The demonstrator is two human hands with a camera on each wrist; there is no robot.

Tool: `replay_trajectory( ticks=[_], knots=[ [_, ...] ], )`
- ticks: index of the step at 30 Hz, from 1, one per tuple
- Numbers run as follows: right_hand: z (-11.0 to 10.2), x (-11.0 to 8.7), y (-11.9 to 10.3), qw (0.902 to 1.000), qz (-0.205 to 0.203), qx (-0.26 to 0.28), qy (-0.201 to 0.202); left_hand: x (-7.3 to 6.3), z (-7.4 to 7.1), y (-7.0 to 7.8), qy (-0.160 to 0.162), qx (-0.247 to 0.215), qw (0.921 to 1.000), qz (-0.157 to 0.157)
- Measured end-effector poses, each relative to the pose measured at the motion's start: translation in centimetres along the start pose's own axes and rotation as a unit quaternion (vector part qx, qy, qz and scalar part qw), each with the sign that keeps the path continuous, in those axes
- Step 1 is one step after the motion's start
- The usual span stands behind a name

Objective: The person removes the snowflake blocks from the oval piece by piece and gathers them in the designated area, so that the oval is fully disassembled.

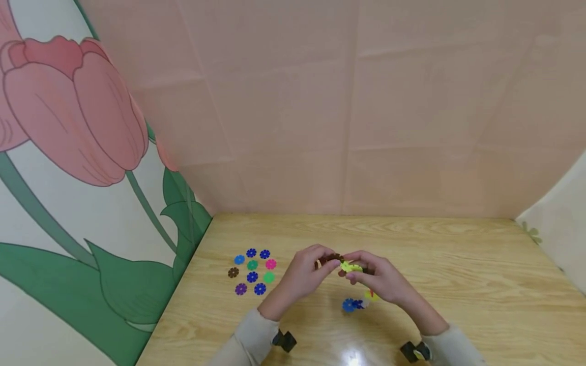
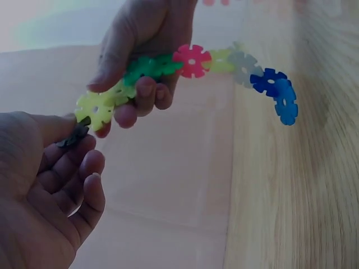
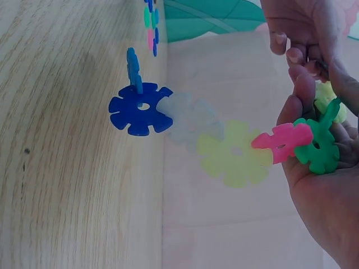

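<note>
Chain: a row of notched plastic discs, the disc chain (image 2: 183,57), is held between the 2 hands, over the tabletop (image 1: 458,290).
Left hand: the dark brown disc (image 2: 73,134) is pinched by the thumb and the fingers of the left hand (image 1: 308,273).
Right hand: the chain near its upper end is gripped by the right hand (image 1: 383,278); its fingers are curled around the 2 green discs (image 2: 139,69) and the yellow-green part.
Meeting place: the yellow-green disc (image 2: 88,115) is touched at its edge by the brown disc; whether the slots are locked cannot be told.
Order after the green: the pink disc (image 3: 274,141), the pale yellow disc (image 3: 224,161), the whitish disc (image 2: 241,63), the dark blue disc (image 3: 130,116) and the lighter blue disc (image 2: 283,114) are linked in sequence.
Lower end: the lighter blue disc is placed last; whether the tabletop is touched by it cannot be told.
Loose discs: at the left of the hands, 10 loose discs (image 1: 250,265) are laid near each other, in blue, green, pink, brown and purple.
Background: the tabletop is bordered by a pinkish cloth (image 1: 343,127) behind and a tulip picture (image 1: 107,117) at the left.
Sleeves: both forearms are partly covered by light sleeves (image 1: 252,335).
</note>
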State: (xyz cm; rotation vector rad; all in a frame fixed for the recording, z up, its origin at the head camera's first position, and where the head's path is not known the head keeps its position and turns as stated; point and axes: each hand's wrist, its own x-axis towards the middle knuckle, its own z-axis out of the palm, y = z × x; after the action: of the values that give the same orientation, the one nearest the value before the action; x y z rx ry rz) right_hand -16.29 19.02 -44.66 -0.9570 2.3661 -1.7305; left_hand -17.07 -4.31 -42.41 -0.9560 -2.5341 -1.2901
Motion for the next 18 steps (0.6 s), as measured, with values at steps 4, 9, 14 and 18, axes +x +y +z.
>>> replay_trajectory(
  ticks=[4,9,14,18],
  knots=[
    [0.00,0.04,0.04,0.9998,-0.002,0.018,-0.009,0.24,-0.12,0.00,-0.001,-0.003,1.0000,-0.008],
    [0.21,0.08,0.18,0.9994,0.002,0.034,-0.011,0.38,-0.03,0.17,0.007,0.025,0.9995,0.019],
    [0.46,0.09,0.20,0.9996,-0.003,0.028,-0.005,0.33,0.17,0.52,0.014,0.081,0.9943,0.068],
    [0.60,0.11,0.09,0.9998,-0.001,0.015,0.008,0.32,0.22,0.81,0.006,0.138,0.9862,0.090]
  ],
)
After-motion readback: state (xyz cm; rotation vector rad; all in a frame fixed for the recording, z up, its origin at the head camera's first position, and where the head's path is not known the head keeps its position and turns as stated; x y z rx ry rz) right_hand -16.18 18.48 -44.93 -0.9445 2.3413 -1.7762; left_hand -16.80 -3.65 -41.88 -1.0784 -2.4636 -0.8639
